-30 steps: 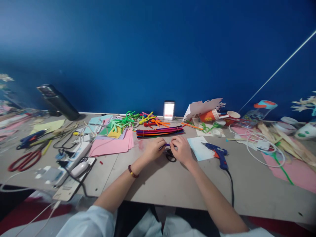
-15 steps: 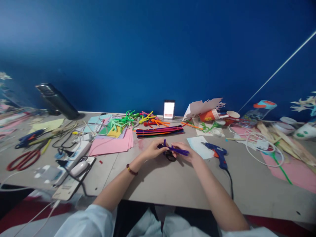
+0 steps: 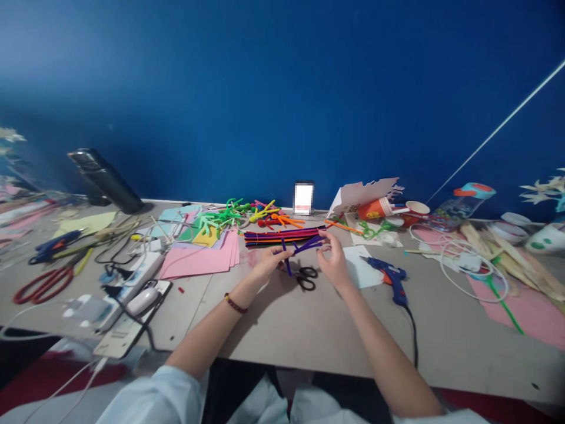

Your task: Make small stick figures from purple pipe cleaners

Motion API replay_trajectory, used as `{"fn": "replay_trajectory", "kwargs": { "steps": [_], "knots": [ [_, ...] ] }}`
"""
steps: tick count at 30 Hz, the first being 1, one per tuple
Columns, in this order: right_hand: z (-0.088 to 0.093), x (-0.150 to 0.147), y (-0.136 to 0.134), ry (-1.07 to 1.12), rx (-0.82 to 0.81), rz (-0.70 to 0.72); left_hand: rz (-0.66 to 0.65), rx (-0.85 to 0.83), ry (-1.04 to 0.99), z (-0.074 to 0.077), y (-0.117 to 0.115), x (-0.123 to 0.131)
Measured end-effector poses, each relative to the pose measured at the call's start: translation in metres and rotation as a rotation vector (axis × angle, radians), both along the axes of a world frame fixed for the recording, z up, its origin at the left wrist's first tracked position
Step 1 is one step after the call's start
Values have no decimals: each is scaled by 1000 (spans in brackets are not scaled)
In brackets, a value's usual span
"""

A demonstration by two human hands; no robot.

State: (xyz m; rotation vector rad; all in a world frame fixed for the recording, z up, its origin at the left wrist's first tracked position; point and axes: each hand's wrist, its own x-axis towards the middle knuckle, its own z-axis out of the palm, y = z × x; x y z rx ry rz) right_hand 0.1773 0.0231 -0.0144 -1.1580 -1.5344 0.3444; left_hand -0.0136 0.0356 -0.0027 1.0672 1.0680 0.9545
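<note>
Purple pipe cleaners [image 3: 308, 243] are held up between my two hands, just in front of a bundle of pipe cleaners [image 3: 282, 237] in red, orange and dark colours. My left hand [image 3: 270, 262] pinches one end, where a purple piece stands across the others. With thumb and fingertips, my right hand [image 3: 332, 257] grips the far ends of the purple strands. Black-handled scissors [image 3: 308, 278] lie on the table below and between the hands; their blades are partly hidden by my left hand.
Right of my hands lies a blue glue gun [image 3: 392, 277] with its cord, beside light blue paper [image 3: 359, 265]. Pink paper [image 3: 200, 259] and a power strip [image 3: 132, 288] are at left. Green bent pipe cleaners [image 3: 220, 217], paper cups [image 3: 375, 208] and a dark flask [image 3: 106, 181] stand or lie behind.
My hands have moved apart, the left slightly left and the right up with the strand ends. The scissors, mostly covered before, now show on the table.
</note>
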Motion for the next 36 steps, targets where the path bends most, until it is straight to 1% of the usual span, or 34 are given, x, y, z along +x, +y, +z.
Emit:
{"fn": "replay_trajectory", "kwargs": {
  "steps": [2, 5, 7, 9, 12, 16, 19, 23, 27, 31, 36],
  "knots": [
    [7, 0, -6, -203, 119, -10, -1, 12, 20, -2, 1, -1],
    [14, -2, -11, -472, 214, 24, -31, 64, 54, -4, 1, -2],
    [14, -4, -12, -584, 263, 70, -52, 106, 73, -4, 1, -3],
    [11, -5, -10, -640, 302, 105, -59, 131, 86, -4, 1, -3],
    [6, -6, -8, -659, 308, 110, -32, 117, 67, -2, 0, -2],
    [3, -6, -9, -652, 305, 81, 13, 20, -82, 2, 0, -3],
    [3, -7, -10, -633, 304, 50, 17, -48, -159, 4, 0, -4],
    [3, -7, -13, -631, 237, 31, 18, -6, -156, 4, 0, -5],
    [2, -7, -13, -641, 194, 67, 30, 15, -119, 1, 1, -4],
    [1, -7, -12, -649, 210, 85, 34, 19, -141, 0, 0, -2],
    [1, -7, -13, -633, 242, 59, -24, 47, -119, 1, -2, 0]
  ]
}}
